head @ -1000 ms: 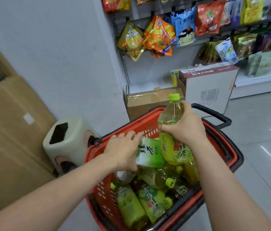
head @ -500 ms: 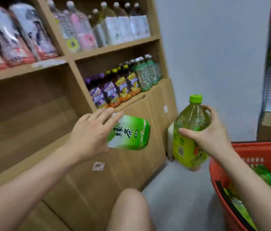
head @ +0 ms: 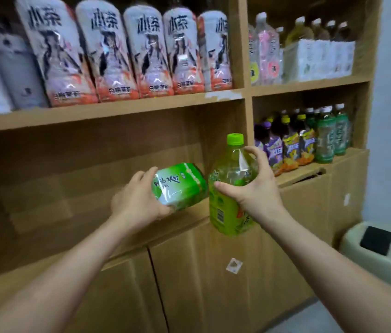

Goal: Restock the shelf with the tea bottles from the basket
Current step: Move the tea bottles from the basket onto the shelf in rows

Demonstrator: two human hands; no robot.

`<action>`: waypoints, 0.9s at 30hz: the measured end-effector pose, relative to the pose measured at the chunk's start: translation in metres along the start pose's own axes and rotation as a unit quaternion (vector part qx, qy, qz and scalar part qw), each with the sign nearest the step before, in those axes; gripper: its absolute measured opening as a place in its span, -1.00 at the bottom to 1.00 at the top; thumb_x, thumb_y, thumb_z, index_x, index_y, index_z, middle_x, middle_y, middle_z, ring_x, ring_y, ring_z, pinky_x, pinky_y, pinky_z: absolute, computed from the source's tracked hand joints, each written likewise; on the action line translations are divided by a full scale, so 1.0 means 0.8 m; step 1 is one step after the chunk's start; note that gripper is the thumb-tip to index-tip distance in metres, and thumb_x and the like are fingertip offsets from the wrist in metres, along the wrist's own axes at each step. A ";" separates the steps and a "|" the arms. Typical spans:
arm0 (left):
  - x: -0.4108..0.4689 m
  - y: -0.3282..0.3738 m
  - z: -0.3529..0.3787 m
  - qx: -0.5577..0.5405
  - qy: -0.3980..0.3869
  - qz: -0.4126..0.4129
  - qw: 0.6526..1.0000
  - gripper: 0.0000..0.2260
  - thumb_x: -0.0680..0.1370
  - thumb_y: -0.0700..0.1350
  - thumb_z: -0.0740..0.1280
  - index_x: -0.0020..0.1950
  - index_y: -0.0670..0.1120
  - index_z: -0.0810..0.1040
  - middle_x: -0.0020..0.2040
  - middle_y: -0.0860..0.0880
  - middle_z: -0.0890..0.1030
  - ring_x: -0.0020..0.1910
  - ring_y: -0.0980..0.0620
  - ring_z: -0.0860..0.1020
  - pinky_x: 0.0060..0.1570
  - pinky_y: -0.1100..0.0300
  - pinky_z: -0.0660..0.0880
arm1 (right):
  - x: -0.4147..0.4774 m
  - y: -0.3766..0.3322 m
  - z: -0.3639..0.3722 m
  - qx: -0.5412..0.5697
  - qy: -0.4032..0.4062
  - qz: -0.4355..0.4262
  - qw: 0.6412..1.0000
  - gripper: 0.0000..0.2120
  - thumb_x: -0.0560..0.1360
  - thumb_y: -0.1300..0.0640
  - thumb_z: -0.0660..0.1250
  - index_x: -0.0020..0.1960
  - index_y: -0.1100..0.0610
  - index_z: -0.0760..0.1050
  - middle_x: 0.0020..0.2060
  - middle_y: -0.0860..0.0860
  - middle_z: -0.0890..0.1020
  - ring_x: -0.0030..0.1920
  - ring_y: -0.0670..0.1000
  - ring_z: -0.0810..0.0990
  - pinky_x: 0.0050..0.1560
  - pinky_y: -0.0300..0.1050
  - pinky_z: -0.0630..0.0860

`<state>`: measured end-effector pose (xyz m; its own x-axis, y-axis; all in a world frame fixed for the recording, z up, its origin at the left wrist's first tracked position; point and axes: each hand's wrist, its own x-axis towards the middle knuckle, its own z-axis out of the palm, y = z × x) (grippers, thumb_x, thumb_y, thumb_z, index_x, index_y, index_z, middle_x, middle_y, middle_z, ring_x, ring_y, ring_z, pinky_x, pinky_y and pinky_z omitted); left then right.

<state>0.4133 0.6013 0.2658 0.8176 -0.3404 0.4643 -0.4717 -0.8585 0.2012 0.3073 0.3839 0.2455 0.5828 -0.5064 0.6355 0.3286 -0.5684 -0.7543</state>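
Two tea bottles are in my grip, one per hand. My left hand (head: 139, 200) wraps the lying bottle (head: 180, 186), tipped on its side over the front edge of the bare middle shelf (head: 88, 169). My right hand (head: 254, 186) clasps the upright bottle (head: 228, 188) just beside it, before the shelf's divider

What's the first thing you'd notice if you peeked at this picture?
Two bright green tea bottles up front: the left hand holds the sideways bottle at the bare middle shelf, and the right hand holds the upright bottle beside it. Above them stands a row of big white and pink bottles.
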 end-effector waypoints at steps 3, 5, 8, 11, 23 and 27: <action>0.017 -0.037 0.023 -0.011 -0.054 -0.071 0.996 -0.03 0.16 0.22 0.51 0.49 0.16 0.15 0.38 0.01 0.37 0.31 -0.07 0.43 0.18 0.02 0.45 | 0.019 -0.010 0.056 -0.003 -0.010 -0.004 1.000 -0.15 0.14 -0.09 0.60 0.33 -0.09 0.28 0.13 0.01 0.47 0.10 -0.05 0.44 0.08 -0.27 0.33; 0.023 -0.060 0.039 -0.018 -0.078 -0.110 0.991 -0.05 0.18 0.21 0.52 0.49 0.12 0.17 0.33 -0.03 0.43 0.27 -0.08 0.46 0.17 0.04 0.46 | 0.024 -0.010 0.086 -0.008 -0.031 0.007 0.999 -0.13 0.17 -0.09 0.60 0.36 -0.11 0.24 0.14 0.03 0.45 0.07 -0.06 0.42 0.04 -0.24 0.33; 0.031 -0.091 0.054 -0.093 -0.087 -0.155 0.980 -0.10 0.13 0.19 0.56 0.41 0.05 0.32 0.14 0.00 0.57 0.08 -0.07 0.55 0.08 0.05 0.52 | 0.023 0.001 0.124 -0.024 -0.067 0.018 0.997 -0.11 0.16 -0.14 0.59 0.36 -0.14 0.21 0.14 0.03 0.41 0.08 -0.01 0.45 0.05 -0.17 0.38; 0.039 -0.111 0.052 -0.107 -0.084 -0.154 0.979 -0.13 0.12 0.17 0.56 0.38 0.06 0.36 0.08 0.02 0.60 0.01 -0.05 0.57 0.03 0.07 0.53 | 0.022 0.008 0.160 -0.040 -0.082 0.020 0.996 -0.11 0.16 -0.19 0.57 0.36 -0.11 0.20 0.18 0.04 0.40 0.14 0.05 0.47 0.13 -0.07 0.44; 0.008 -0.045 0.029 -0.201 0.131 0.029 0.970 -0.43 0.38 -0.22 0.38 0.37 -0.01 0.36 0.35 -0.02 0.41 0.32 0.02 0.37 0.33 0.14 0.31 | 0.021 0.001 0.178 -0.048 -0.277 -0.024 0.959 -0.23 0.39 0.14 0.48 0.45 -0.09 0.11 0.26 0.09 0.40 0.26 0.05 0.45 0.23 -0.16 0.35; -0.014 0.018 0.046 -0.144 0.171 0.166 0.960 -0.59 0.43 -0.23 0.33 0.28 -0.07 0.48 0.36 -0.03 0.43 0.36 0.02 0.34 0.37 0.16 0.26 | 0.014 0.027 0.066 -0.104 -0.283 0.010 0.953 -0.38 0.45 0.09 0.42 0.41 -0.12 0.21 0.21 0.02 0.51 0.23 -0.02 0.50 0.26 -0.03 0.45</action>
<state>0.4093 0.5787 0.2317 0.4737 -0.3889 0.7902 -0.7997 -0.5657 0.2011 0.3602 0.4004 0.2274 0.9147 -0.1200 0.3858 0.1934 -0.7084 -0.6788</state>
